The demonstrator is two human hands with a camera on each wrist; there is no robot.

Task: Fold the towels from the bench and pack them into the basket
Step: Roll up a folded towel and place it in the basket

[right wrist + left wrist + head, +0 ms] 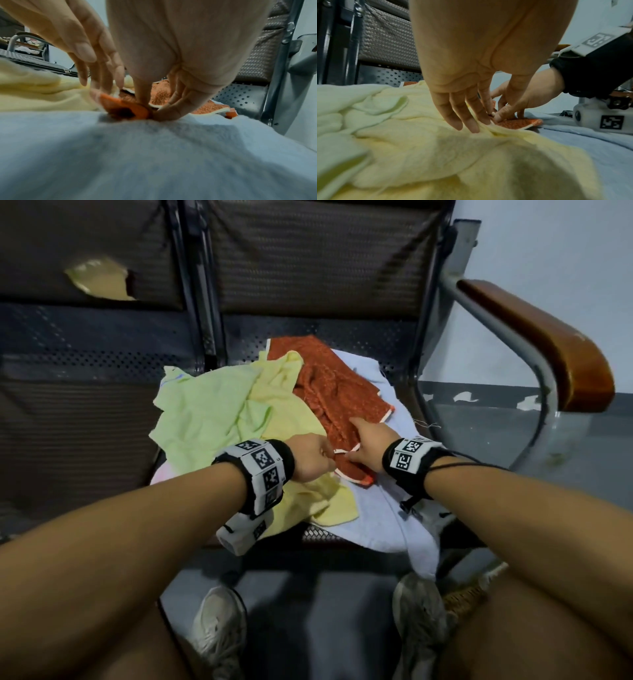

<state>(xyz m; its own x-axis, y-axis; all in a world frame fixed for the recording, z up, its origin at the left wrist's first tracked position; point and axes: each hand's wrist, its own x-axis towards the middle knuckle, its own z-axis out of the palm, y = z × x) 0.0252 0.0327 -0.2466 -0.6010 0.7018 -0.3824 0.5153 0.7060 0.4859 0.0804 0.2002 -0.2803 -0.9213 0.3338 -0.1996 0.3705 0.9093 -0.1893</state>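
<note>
Several crumpled towels lie piled on the right seat of the bench (pixel 342 335). An orange towel (pixel 329 385) with a white hem lies on top of a yellow one (pixel 284 405), a green one (pixel 205 412) and a light blue one (pixel 373 508). My left hand (pixel 329 456) pinches the orange towel's near edge (pixel 517 123) between thumb and index finger (pixel 486 102). Right beside it, my right hand (pixel 354 441) pinches the same edge (pixel 126 106); its thumb (pixel 171 109) presses down on the blue towel (pixel 154 155).
A wooden armrest (pixel 548 344) on a metal tube bounds the seat at the right. The left seat (pixel 85 364) is bare perforated metal. A brown woven object (pixel 462 594), perhaps the basket, sits on the floor by my right shoe (pixel 418 618). A pink cloth (pixel 161 474) peeks out under the green towel.
</note>
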